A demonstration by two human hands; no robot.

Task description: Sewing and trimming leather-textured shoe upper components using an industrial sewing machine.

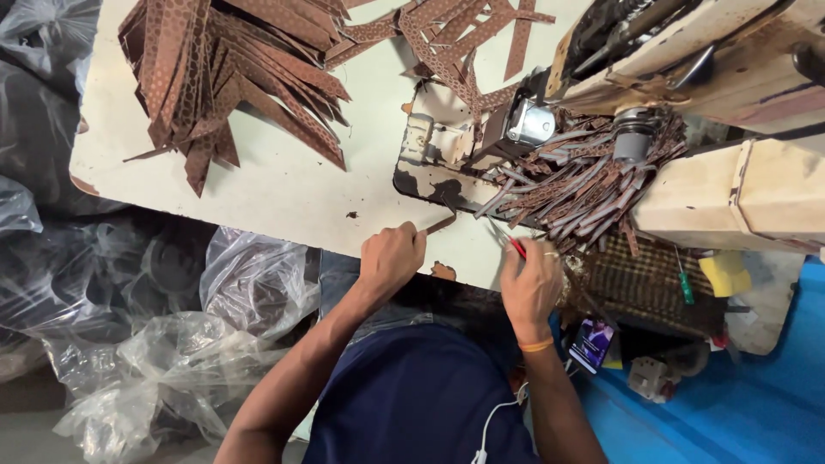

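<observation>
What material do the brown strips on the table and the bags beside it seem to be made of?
The strips look like leather or imitation leather: brown, matte, with a stamped dot pattern, and they hold stiff flat shapes. Which of the two, I cannot tell. The bags look like thin clear plastic film: glossy, crinkled and see-through.

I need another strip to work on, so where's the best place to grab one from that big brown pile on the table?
Probably by a pointed tip along the brown strip pile's lower edge, coming from the near table edge. The strips fan out there, with single ends jutting free over bare tabletop, so one can be pinched without disturbing the stack.
</observation>
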